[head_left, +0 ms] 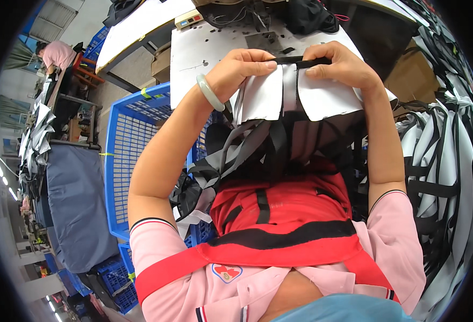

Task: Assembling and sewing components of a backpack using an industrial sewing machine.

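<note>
At the near edge of the white worktable, a black fabric strip (289, 60) is stretched between my hands. My left hand (243, 68) pinches its left end between thumb and fingers, and my right hand (345, 65) grips the right end the same way. Two white fabric panels (262, 97) hang below the strip, one under each hand, with a grey strap (289, 90) between them. More grey and black straps (242, 150) trail down over the red apron (295, 198). How the strip joins the panels is partly covered by my fingers.
The white worktable (191, 67) carries scattered dark scraps, a small control box (188, 19) and black fabric (307, 19). A blue plastic basket (119, 166) stands at my left. White and black fabric pieces (443, 145) hang at my right, near brown cardboard (411, 75). Another person (59, 53) works far left.
</note>
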